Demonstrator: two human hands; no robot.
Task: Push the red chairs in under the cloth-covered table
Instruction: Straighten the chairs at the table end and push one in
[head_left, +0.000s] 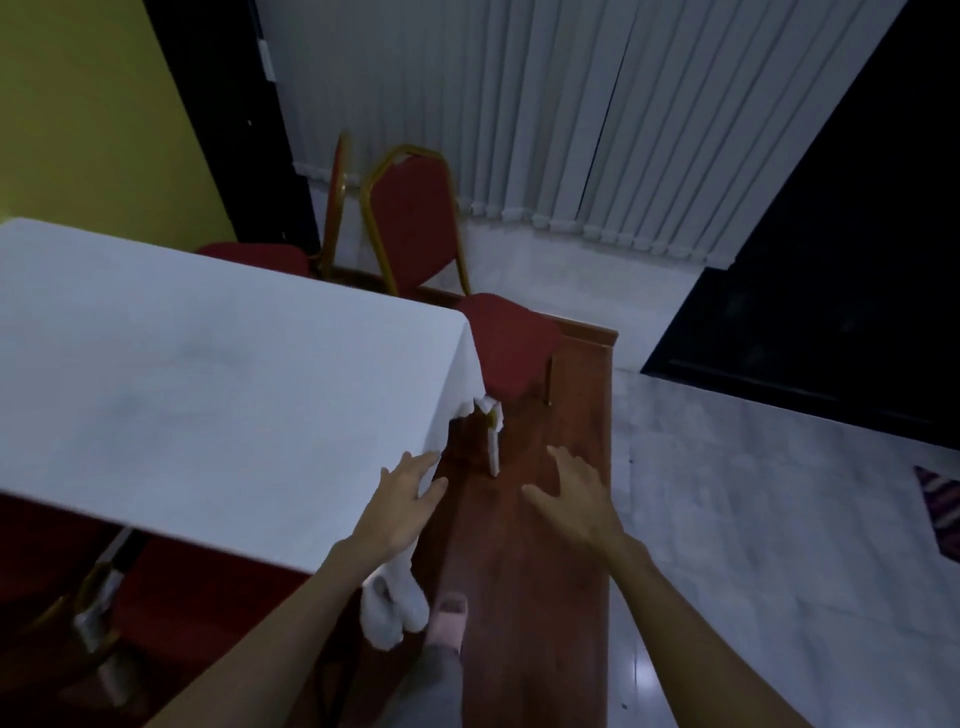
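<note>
Both bare forearms are being extended forward from the bottom edge, sleeves not seen. The left hand (402, 501) is being held palm down, fingers spread and slightly bent, thumb angled out to the right; nothing is being gripped. The right hand (576, 496) is being held likewise, palm down, fingers splayed and pointing up-left, thumb stretched toward the left hand, nothing grasped. The hands are being kept apart at about the same height. A foot in a pink slipper (448, 618) is being shown below, between the forearms.

White cloth (208, 384) covers table; chairs (415, 218) stand on floor (753, 519).
</note>
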